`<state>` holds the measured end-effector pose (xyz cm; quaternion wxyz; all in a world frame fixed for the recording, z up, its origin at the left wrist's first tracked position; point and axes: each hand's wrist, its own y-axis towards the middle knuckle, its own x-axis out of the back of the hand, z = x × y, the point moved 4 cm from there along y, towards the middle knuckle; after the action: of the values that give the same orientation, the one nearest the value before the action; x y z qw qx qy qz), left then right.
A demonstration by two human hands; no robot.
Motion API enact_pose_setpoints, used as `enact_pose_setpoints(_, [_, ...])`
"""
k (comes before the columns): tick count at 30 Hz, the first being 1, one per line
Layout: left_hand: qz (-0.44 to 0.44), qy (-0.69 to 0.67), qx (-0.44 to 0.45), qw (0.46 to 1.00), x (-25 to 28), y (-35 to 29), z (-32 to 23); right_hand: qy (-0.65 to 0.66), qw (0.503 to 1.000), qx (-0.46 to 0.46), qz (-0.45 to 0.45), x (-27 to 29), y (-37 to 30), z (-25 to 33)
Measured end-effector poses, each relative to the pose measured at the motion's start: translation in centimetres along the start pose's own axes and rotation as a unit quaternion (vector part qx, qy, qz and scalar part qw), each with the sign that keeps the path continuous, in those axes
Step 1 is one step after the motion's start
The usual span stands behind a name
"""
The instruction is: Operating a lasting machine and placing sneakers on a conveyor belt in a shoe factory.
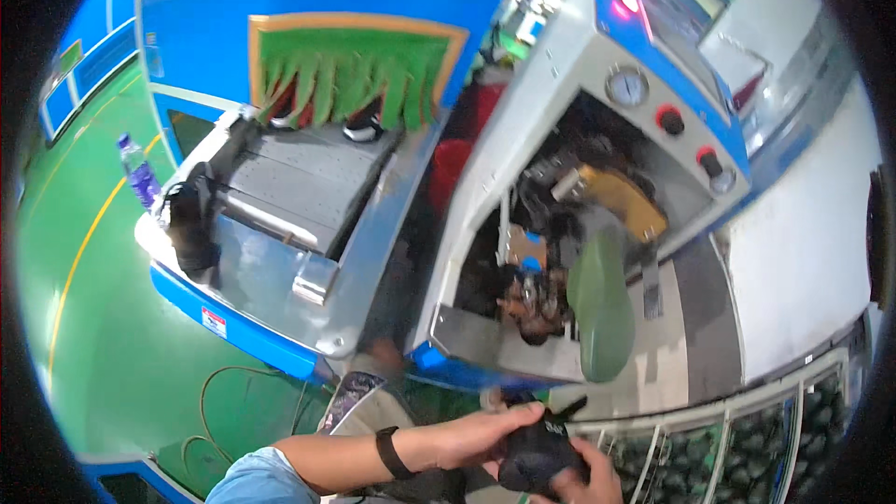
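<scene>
Low in the view, a black shoe upper [537, 455] with pale lettering and a strap end sticking up is held between both hands. My left hand [481, 437] reaches in from the left, its thumb lying along the top of the upper and its fingers partly hidden beneath. Around the right side of it curl the fingers of my right hand [590, 478], partly cut off by the lower edge. Just beyond the hands stands a machine [579, 65] with an open bay. From that bay a green sole-shaped pad [600, 308] juts out towards me.
At left, a blue machine's conveyor [299, 177] carries black-and-white shoes [362, 124] under a green strip curtain [350, 70]. A black shoe [193, 229] rests at its near-left corner, beside a purple-labelled bottle [138, 171]. A rack [719, 448] of dark pieces stands lower right.
</scene>
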<state>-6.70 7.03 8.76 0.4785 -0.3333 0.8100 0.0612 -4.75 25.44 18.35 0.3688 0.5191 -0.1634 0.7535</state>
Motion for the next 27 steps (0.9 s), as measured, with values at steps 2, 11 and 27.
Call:
enact_pose_setpoints(2, [-0.105,0.072,-0.087,0.988,3.6,1.2,3.4,0.229,0.972,-0.043,0.040,0.5,0.6,-1.6])
enact_pose_setpoints(11, [-0.332,0.546,-0.085,0.765,-0.3,-6.4,-2.2,0.794,0.554,-0.189,-0.163,-0.3,18.2,-4.4])
enact_pose_setpoints(27, [-0.254,0.529,-0.194,0.786,-0.5,0.5,5.0,0.385,0.714,-0.548,-0.207,-13.8,-30.3,-11.3])
